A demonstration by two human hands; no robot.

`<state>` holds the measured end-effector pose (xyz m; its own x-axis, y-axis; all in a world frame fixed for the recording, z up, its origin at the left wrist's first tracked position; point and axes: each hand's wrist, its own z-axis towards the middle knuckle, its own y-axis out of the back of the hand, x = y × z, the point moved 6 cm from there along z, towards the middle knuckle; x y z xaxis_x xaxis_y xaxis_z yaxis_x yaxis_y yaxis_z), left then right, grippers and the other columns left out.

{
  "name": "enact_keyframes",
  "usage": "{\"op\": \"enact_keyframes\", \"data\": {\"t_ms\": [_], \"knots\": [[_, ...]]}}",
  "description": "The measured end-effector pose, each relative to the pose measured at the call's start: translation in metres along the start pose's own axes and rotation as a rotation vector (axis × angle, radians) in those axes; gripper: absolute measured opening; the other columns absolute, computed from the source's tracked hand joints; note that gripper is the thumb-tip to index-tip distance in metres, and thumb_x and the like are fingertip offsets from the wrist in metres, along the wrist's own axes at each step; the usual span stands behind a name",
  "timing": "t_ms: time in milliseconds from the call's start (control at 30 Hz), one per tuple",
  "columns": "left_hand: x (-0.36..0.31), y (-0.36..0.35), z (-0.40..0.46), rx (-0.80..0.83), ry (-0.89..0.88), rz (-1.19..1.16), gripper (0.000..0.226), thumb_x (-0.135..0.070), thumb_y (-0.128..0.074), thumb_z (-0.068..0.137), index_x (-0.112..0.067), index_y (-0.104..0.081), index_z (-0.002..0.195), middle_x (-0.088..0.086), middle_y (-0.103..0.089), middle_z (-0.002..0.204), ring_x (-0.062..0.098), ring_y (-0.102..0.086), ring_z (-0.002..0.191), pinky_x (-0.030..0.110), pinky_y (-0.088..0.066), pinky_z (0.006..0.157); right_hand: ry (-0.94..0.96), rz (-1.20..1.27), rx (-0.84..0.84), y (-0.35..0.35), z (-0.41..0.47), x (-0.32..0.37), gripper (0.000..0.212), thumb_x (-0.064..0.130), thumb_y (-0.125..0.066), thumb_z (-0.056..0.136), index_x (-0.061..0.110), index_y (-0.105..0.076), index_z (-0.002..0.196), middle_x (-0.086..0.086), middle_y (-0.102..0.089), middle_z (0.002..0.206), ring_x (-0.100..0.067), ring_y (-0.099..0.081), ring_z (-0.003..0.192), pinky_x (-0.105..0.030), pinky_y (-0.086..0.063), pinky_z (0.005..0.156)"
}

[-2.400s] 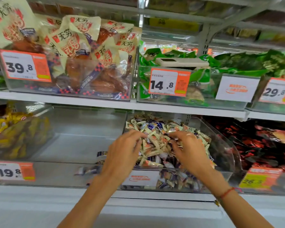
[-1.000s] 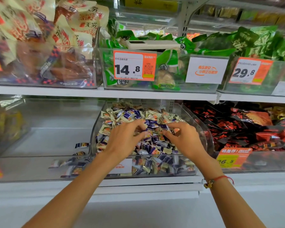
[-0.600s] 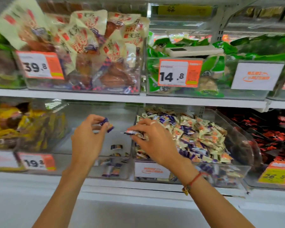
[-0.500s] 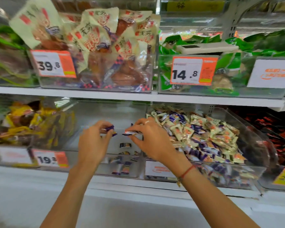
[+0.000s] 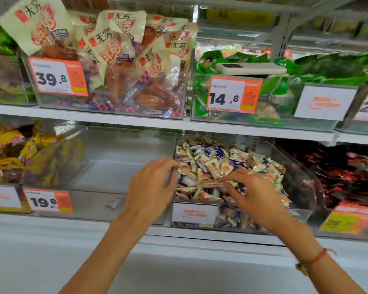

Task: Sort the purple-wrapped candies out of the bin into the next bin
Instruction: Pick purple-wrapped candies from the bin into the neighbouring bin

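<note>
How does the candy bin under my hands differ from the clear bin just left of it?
The candy bin is heaped with cream and purple wrapped candies; the left bin looks nearly bare, with one blurred wrapper near its front. The candy bin carries a white label with orange print, the left bin an orange 19.8 price tag. Both are clear plastic on the same shelf.

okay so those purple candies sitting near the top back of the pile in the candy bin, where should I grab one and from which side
Judging by how it lies, pinch a purple-wrapped candy by its flat crimped wrapper end, coming from above and the front. It sits exposed on top of the heap in the candy bin, whose clear walls block the sides; the shelf above limits height. Either hand works; the right hand is nearer.
</note>
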<state>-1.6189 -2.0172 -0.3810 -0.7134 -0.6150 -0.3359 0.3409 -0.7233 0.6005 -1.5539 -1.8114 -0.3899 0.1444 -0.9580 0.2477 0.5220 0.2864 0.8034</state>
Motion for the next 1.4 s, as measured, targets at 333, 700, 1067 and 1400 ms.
{"op": "enact_keyframes", "data": {"t_ms": [333,700,1067,1400], "knots": [[-0.033,-0.073,-0.034,0.218,-0.324,0.237,0.036,-0.037,-0.081,0.071,-0.018,-0.069,0.1,-0.004,-0.069,0.09,0.019,-0.063,0.085,0.03,-0.052,0.067,-0.201,-0.171,0.126,0.014,-0.066,-0.079,0.038,0.043,-0.07,0.082,0.025,-0.067,0.115,0.001,-0.065,0.105,-0.023,-0.061,0.094,-0.038,-0.053,0.071],[-0.033,-0.081,-0.03,0.2,-0.252,0.224,0.029,-0.035,-0.083,0.068,-0.018,-0.066,0.086,-0.005,-0.066,0.081,0.017,-0.061,0.078,0.03,-0.047,0.065,-0.317,-0.058,-0.066,0.005,-0.064,-0.08,0.023,0.032,-0.08,0.077,0.02,-0.067,0.092,0.001,-0.067,0.097,-0.019,-0.061,0.089,-0.032,-0.049,0.061],[-0.032,-0.071,-0.016,0.178,-0.199,0.135,0.022,-0.034,-0.074,0.08,-0.02,-0.063,0.094,-0.008,-0.063,0.092,0.015,-0.053,0.089,0.026,-0.03,0.072,-0.287,-0.005,-0.145,0.019,-0.053,-0.076,0.021,0.031,-0.082,0.075,0.022,-0.07,0.09,0.005,-0.067,0.092,-0.015,-0.062,0.087,-0.034,-0.052,0.062],[-0.043,-0.044,-0.043,0.193,-0.233,0.109,0.027,-0.035,-0.081,0.07,-0.026,-0.062,0.086,-0.014,-0.059,0.08,0.009,-0.051,0.075,0.026,-0.032,0.065,-0.271,0.042,-0.212,0.036,-0.091,-0.052,0.023,0.028,-0.087,0.066,0.023,-0.073,0.083,0.007,-0.067,0.084,-0.015,-0.063,0.076,-0.036,-0.055,0.061]]}}
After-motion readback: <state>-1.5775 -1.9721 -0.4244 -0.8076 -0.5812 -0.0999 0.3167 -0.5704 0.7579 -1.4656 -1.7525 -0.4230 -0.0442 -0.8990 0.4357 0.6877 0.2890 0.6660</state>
